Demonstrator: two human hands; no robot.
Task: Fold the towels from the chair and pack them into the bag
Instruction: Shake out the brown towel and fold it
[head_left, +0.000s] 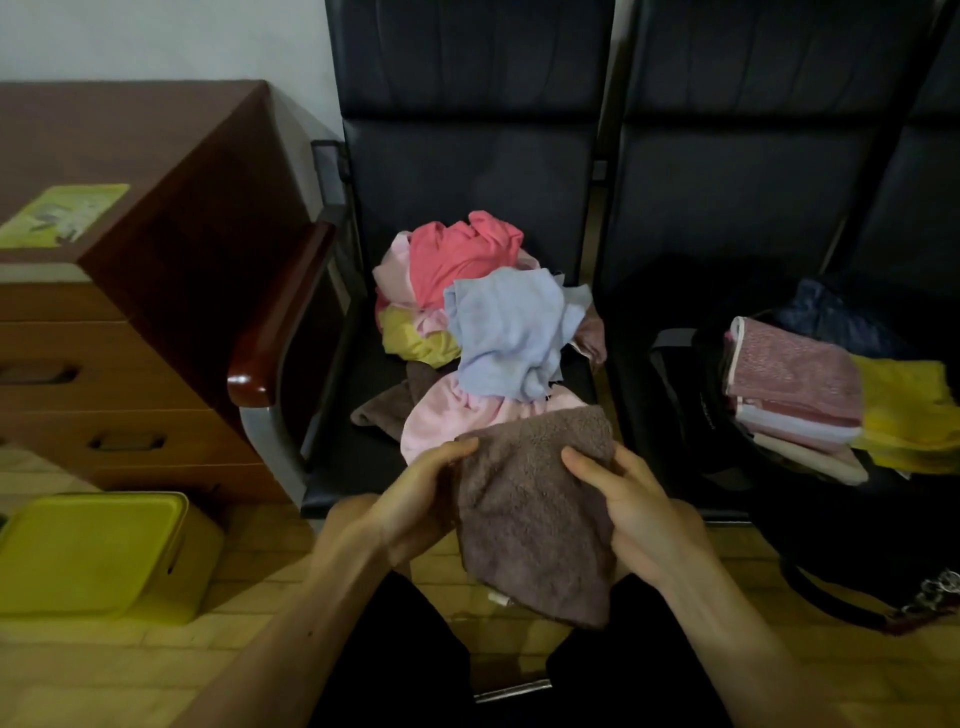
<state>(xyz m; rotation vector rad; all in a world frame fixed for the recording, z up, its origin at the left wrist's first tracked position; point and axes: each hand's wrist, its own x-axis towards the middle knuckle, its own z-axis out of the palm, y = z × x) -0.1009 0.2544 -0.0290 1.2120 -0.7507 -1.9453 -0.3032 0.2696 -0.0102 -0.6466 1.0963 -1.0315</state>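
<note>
Both hands hold up one brown towel (535, 514) in front of the chair (467, 156). The left hand (421, 499) grips its left edge with the thumb on top. The right hand (639, 514) pinches the right edge, fingers curled onto the cloth. The towel's top edge sits level with the seat front, and the rest hangs free between the person's knees, its bottom corner above the floor (156, 665).

Behind it, the unfolded pile (488, 312) covers the middle of the seat: coral on top at the back, pale blue in front, with pink, yellow and brown underneath. A strip of bare seat runs down each side of the pile.

On the next seat (727, 208) to the right the black bag (831, 540) lies open, with folded towels (795, 384) stacked inside near its left rim and yellow ones beside them.

To the left, a wooden armrest (280, 322) closes that side of the chair, with a desk (130, 156) beyond it and a yellow box (88, 556) on the floor.
</note>
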